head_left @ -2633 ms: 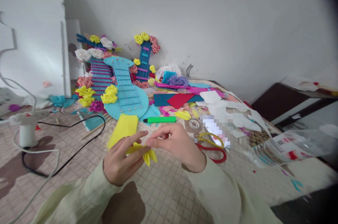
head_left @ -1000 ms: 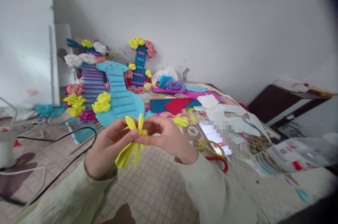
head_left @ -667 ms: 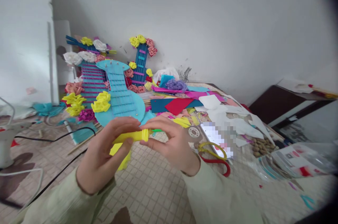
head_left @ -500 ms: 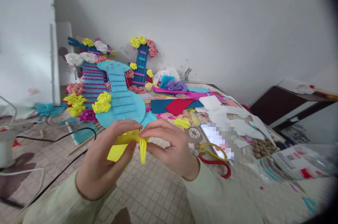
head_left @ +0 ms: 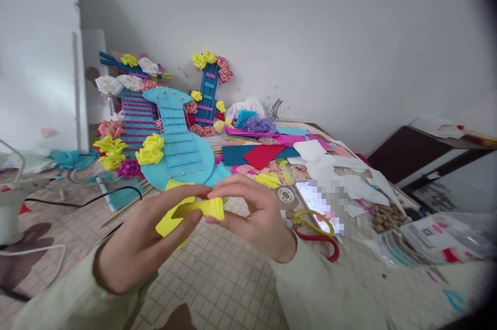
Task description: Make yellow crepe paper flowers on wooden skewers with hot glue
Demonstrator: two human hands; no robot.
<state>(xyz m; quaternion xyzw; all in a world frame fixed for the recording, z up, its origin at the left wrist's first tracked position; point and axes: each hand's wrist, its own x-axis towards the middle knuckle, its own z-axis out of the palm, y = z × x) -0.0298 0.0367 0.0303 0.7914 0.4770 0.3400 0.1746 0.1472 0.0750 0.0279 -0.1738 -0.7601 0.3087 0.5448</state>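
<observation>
Between my two hands is a strip of yellow crepe paper [head_left: 212,209], folded and bunched at its right end. My left hand [head_left: 149,234] pinches its left part between thumb and fingers. My right hand [head_left: 254,211] grips the bunched end with thumb and fingertips. Behind my left fingers a flat yellow sheet [head_left: 165,221] shows in part. Just beyond my hands stands a light blue guitar-shaped craft piece [head_left: 180,148] with strings, and yellow paper flowers [head_left: 150,149] sit at its left side.
Yellow-and-red-handled scissors [head_left: 318,239] and a phone [head_left: 316,205] lie right of my right hand. A glue gun [head_left: 15,211] with cords stands at far left. Coloured paper sheets [head_left: 264,156] cover the back. A plastic jar [head_left: 438,239] lies at right.
The narrow yellow tail that hung below my fingers has swung up and now lies folded between them. My left hand has shifted slightly left.
</observation>
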